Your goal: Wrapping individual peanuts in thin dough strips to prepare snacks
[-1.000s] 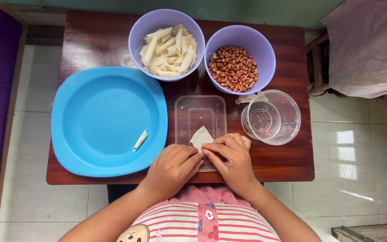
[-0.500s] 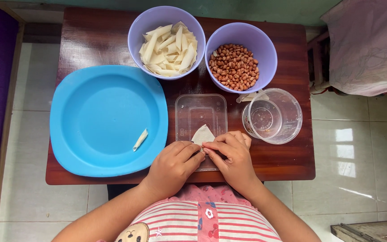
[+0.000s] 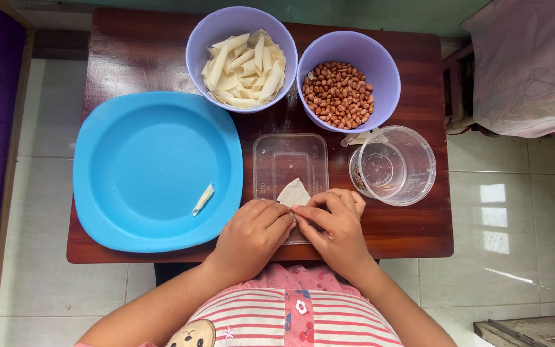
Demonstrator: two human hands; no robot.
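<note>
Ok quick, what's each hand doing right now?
Left hand: fingers curled, pressing the pale wrapper on the clear lid.
Right hand: fingers pinching the same wrapper.

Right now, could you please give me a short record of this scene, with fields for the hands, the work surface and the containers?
left hand: pinching the wrapper piece
right hand: pinching the same piece, fingertips meeting the left's
work surface: clear flat lid on wooden table
blue plate: one rolled piece
left purple bowl: pale rolled wrappers
right purple bowl: peanuts
clear round tub: nearly empty
</note>
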